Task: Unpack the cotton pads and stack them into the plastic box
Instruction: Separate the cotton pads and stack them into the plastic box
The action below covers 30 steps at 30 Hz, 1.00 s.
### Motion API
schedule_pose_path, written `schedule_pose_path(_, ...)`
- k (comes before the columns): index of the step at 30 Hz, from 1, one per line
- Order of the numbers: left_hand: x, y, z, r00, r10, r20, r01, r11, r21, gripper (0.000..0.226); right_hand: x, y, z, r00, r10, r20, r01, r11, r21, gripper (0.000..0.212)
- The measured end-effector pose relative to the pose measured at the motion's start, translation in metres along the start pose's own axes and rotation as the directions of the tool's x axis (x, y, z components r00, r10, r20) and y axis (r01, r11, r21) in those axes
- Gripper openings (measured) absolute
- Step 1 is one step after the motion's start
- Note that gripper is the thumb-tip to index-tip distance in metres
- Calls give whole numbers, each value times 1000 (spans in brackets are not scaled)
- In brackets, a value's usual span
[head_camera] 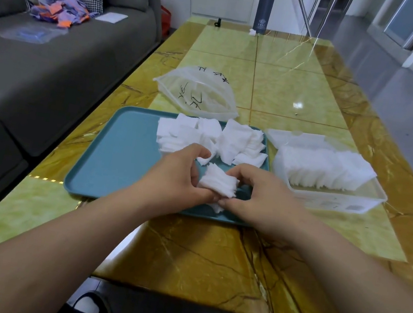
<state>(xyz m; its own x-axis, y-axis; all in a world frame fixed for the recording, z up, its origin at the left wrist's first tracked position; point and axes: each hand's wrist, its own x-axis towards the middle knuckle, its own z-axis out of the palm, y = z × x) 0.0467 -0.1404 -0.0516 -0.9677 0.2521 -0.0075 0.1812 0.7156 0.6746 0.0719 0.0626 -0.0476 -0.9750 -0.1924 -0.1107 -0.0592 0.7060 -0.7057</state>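
I grip a small stack of cotton pads [219,181] between my left hand [179,176] and right hand [260,195], both pinching it just above the near part of the teal tray [112,144]. The plastic box [367,201], just right of the tray, looks mostly filled, with room along its near wall. A loose pile [202,136] on the tray remains. The way right looks open, over the tray's rim and the box's wall.

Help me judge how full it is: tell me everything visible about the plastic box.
The plastic box is clear, rectangular, open-topped, its lid apparently folded back behind. White cotton pads stand on edge in a row, rising above the rim; the near side is unfilled. It sits on the table, right of the teal tray.
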Motion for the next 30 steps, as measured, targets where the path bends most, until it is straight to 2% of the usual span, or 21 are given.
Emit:
schedule_pose_path(2, 0, 0, -3, 998, 3, 60, -2, 1000, -20, 67, 1, 0, 0, 1000, -1, 4, 1, 1000, 12, 26)
schedule_pose_path(4, 0, 1, -5, 994, 1, 108, 4, 999, -47, 43, 1, 0, -2, 1000, 7, 6, -8, 1000, 25, 29)
schedule_pose_path(6, 0, 2, -6, 993, -7, 114, 14, 998, -64, 30, 1, -2, 1, 1000, 16, -22, -15, 998, 56, 35)
schedule_pose_path(10, -1, 3, 0, 994, -23, 106, 34, 994, -105, 27, 0, -8, 20, 987, 84, -139, -69, 991, 115, 59)
schedule_pose_path(14, 0, 7, 4, 998, -7, 70, 17, 990, -142, 23, 1, -13, 23, 980, 135, -143, -94, 960, 263, 68)
schedule_pose_path(16, 1, 14, 3, 999, 21, 41, -12, 980, -198, 20, 0, -16, 13, 973, 110, -201, -54, 963, 265, 62)
schedule_pose_path(21, 1, 32, 1, 999, 8, -54, -29, 913, -407, 15, -15, -16, -20, 946, 71, -317, 36, 947, 319, 32)
schedule_pose_path(24, 5, 52, 11, 999, 18, 41, 8, 831, -556, 18, -27, -8, -41, 957, 96, -272, 36, 897, 441, 13)
schedule_pose_path(30, 23, 87, 44, 992, 97, 83, -35, 828, -559, 13, -38, 26, -73, 940, 217, -264, -48, 849, 526, 15)
